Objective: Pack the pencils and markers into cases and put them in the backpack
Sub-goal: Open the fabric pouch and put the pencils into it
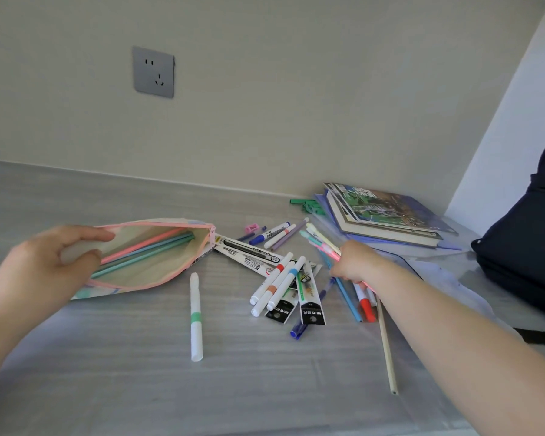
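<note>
a: two hands over a grey desk [107, 357]. left hand [44, 262] pinches the near lip of the case [158, 262], holding its mouth open toward the right; three pencils [148, 251] lie inside.

b: and the right hand [356, 262]?

a: fingers closed around a bundle of pastel pens [320, 239], tips pointing far-left. case lies left of that hand, its long axis running left to right. backpack [523, 247] sits far right.

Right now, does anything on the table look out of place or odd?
Nothing damaged or spilled. The white marker with a green band lies alone, apart from the pile, and a plain pencil sits near the right forearm. The pencil case is held open by the left hand.
</note>
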